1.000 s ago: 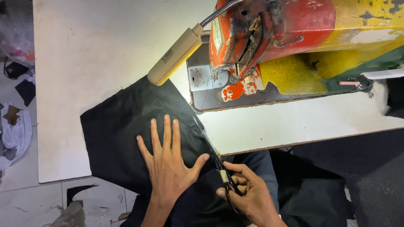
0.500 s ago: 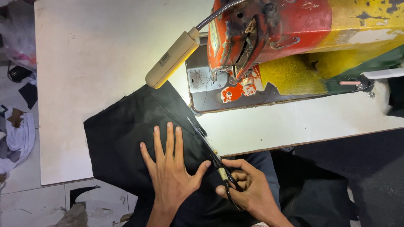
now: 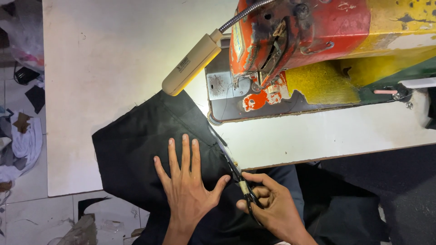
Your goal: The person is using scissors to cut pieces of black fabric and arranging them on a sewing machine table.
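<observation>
Black cloth [image 3: 150,149] spread under the left hand [image 3: 188,190], draped off the table [image 3: 113,68] edge toward the lap. Soft and limp by the look, light, prone to slide and bunch; best pinned flat with a spread palm close beside the cut line, not pinched at a loose corner. Left hand open, fingers splayed, pressing the cloth flat, thumb stretched toward the blades. Just right of that thumb, scissors [image 3: 243,183] gripped in the right hand [image 3: 272,211], fingers curled tight about the handles, blades pointing up and away along the cloth's right edge; whether the blades are parted, too small to tell. Scissors stiff and sharp, likely a small snipping pair, to be held by the handles only. Beyond the fingertips, up and to the right, a worn red and yellow sewing machine [image 3: 318,41], its beige lamp [image 3: 193,63] on a flexible neck hanging above the cloth's far corner. Far left of the left hand, scraps [image 3: 25,136] on the tiled floor.
</observation>
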